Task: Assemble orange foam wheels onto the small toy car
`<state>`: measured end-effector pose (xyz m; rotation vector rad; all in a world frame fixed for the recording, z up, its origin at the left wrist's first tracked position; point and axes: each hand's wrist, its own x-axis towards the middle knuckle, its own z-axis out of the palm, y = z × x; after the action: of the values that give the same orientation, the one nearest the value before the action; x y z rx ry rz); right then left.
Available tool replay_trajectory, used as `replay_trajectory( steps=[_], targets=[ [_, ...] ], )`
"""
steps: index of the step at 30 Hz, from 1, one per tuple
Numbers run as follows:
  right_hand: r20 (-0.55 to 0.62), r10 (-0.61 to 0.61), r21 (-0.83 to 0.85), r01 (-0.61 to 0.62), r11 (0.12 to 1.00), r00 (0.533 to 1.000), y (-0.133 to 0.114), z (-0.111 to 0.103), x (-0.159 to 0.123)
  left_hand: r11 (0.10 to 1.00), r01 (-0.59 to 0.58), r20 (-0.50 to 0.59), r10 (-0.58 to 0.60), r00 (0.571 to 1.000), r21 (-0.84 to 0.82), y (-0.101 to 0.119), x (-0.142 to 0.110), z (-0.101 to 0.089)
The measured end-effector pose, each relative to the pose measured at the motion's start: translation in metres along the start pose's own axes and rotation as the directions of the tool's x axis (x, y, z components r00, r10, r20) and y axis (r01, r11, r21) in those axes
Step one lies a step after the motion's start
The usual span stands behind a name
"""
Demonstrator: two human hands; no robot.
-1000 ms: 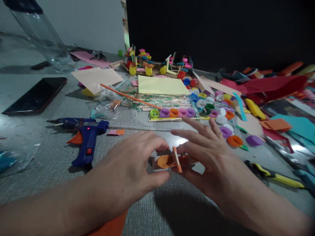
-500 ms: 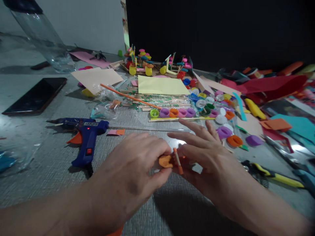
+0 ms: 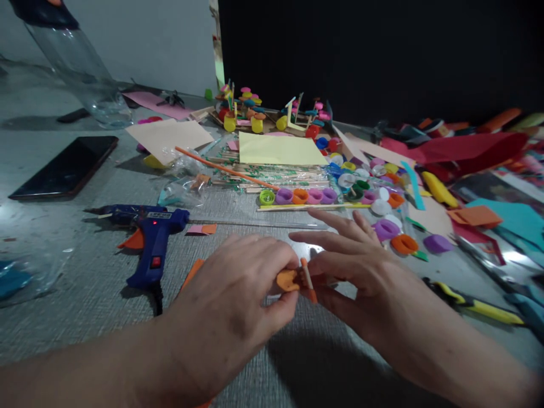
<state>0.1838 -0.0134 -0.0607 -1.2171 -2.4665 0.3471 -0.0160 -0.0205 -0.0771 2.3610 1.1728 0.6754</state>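
Observation:
My left hand [image 3: 242, 283] is closed, pinching an orange bottle cap [image 3: 288, 280] between thumb and forefinger. At the cap's right side stands a short stick wrapped in orange at its ends [image 3: 308, 280]. My right hand [image 3: 357, 266] pinches at that stick with thumb and forefinger, its other fingers spread away. The fingers partly hide where stick and cap meet. To the left lies a blue glue gun [image 3: 153, 241] with an orange trigger and a lit red light.
A row of colored caps [image 3: 300, 196] lies beyond my hands, before bundled wooden sticks [image 3: 280, 177] and yellow paper [image 3: 280, 148]. More caps and yellow-handled pliers [image 3: 476, 306] are on the right. A phone [image 3: 66, 167] and a clear bottle [image 3: 80, 73] stand left.
Both hands keep the same grip, with the cap and stick almost unmoved. The view has shifted slightly, and an orange strip now shows beside my left wrist.

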Motion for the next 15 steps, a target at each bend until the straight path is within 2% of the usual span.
replay_trajectory(
  steps=[5, 15],
  targets=[
    [-0.010, -0.006, -0.015, 0.006, 1.000, 1.000, -0.0005, -0.0001, 0.0009, 0.999, -0.009, -0.014, 0.008, 1.000, -0.035, -0.0007, -0.0012, 0.0038],
    [0.043, -0.041, -0.024, 0.042, 0.999, 0.998, 0.0024, -0.0074, -0.0005, 0.996, 0.008, -0.012, -0.009, 1.000, -0.092, -0.0017, -0.0020, 0.0048]
  ],
)
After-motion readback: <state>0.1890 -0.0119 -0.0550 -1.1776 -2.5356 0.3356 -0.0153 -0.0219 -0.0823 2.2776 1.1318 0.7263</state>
